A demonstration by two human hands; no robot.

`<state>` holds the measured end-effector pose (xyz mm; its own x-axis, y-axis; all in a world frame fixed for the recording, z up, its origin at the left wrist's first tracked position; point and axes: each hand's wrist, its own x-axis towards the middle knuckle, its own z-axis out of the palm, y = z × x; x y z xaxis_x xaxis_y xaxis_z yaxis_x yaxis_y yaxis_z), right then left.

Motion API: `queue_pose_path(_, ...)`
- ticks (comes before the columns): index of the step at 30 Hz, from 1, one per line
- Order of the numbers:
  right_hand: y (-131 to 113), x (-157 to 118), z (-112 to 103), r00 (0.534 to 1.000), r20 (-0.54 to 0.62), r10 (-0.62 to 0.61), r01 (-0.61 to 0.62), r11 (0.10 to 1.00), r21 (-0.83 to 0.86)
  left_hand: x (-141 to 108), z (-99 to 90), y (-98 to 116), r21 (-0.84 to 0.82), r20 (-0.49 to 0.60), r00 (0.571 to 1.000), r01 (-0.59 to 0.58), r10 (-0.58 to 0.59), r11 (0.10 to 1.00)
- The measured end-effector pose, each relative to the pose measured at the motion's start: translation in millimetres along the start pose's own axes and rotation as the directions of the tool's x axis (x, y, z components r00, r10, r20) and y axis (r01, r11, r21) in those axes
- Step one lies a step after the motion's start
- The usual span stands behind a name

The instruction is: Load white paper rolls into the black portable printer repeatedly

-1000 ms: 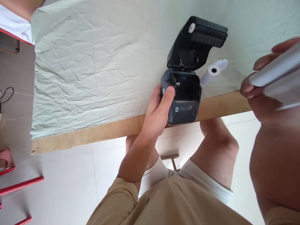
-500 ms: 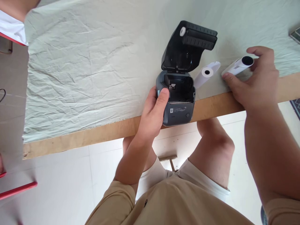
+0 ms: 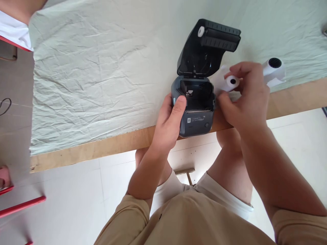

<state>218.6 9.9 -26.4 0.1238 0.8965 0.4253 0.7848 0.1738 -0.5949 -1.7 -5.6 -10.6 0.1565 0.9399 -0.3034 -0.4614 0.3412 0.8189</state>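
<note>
My left hand grips the left side of a dark grey label printer, with the thumb over its rim. The printer's black lid stands swung up, and the paper bay inside shows no roll. To the right of the printer, my right hand has its thumb and fingers closed around a small white paper roll with a dark core. A larger white roll with a wide black core lies just beyond that hand, its loose end partly unrolled.
A wrinkled pale green cloth covers the table, whose wooden front edge runs below the printer. Another person's arm with a white garment is at the upper left. Red bars show at the lower left.
My right hand has let go of the larger roll and moved left onto the small roll, which has shifted slightly right. My left hand still holds the printer.
</note>
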Motion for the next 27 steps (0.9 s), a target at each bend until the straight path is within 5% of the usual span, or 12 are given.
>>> queue_pose_path(5, 3, -9, -4, 0.993, 0.061, -0.106, 0.106, 0.994, -0.003, 1, -4.2, -4, 0.047, 0.052, 0.997, -0.057, 0.054, 0.997)
queue_pose_path(10, 16, -9, 3, 1.0, 0.026, 0.007, -0.01, 0.994, 0.111, -1, -3.6, -3, 0.054, 0.054, 0.998, -0.04, 0.037, 0.998)
queue_pose_path(15, 20, -9, 5, 1.0, 0.007, -0.011, 0.011, 1.0, -0.026, 0, -2.8, -3, 0.023, 0.051, 0.998, -0.042, 0.041, 0.999)
queue_pose_path(19, 14, -10, 3, 0.999, 0.03, 0.045, -0.049, 0.986, 0.159, -1, -1.2, -2, 0.032, 0.054, 0.997, -0.063, 0.061, 0.998)
queue_pose_path(24, 12, -8, 0, 0.998, 0.041, -0.049, 0.051, 0.997, -0.05, -1, 0.2, -1, 0.026, 0.056, 0.996, -0.067, 0.065, 0.997)
queue_pose_path(27, 18, -9, 6, 0.999, -0.005, -0.033, 0.033, 0.999, -0.016, 0, -0.5, -1, 0.025, 0.067, 0.996, -0.052, 0.05, 0.998)
